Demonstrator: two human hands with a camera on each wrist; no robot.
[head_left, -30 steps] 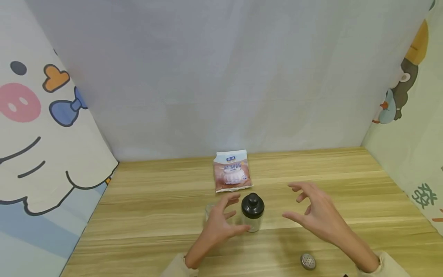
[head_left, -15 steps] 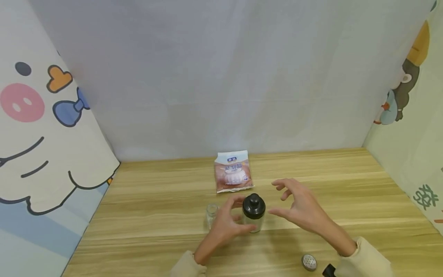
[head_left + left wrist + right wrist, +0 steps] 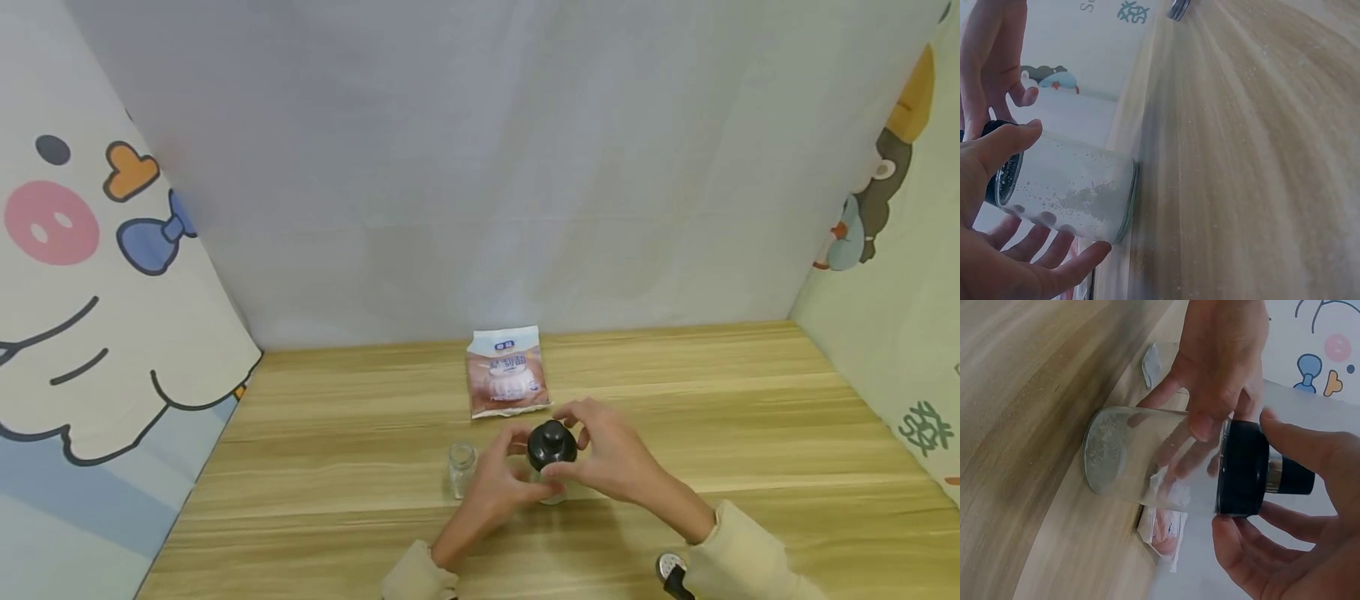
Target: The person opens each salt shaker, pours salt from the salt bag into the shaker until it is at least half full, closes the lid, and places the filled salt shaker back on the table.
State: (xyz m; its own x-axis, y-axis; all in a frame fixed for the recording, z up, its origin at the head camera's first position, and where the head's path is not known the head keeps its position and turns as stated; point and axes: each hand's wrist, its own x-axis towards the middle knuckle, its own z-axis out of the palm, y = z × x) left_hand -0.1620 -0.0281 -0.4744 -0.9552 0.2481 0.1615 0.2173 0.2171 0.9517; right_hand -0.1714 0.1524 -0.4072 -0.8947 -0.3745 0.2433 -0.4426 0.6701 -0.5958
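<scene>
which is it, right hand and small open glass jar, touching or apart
Apart. The head view shows the left hand and lidded jar between the right hand and small open jar.

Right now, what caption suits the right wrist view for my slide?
Left hand holding a clear jar, right hand around its black lid.

The jar [image 3: 1144, 464] is smooth glass, its lid [image 3: 1243, 469] glossy plastic, the tabletop [image 3: 337, 467] wood-grained, the backdrop [image 3: 487, 167] matt cloth.

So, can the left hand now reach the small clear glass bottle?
Probably yes, once the left hand releases the larger, black-lidded clear glass jar; nothing visible stands between that hand and the bottle.
</scene>
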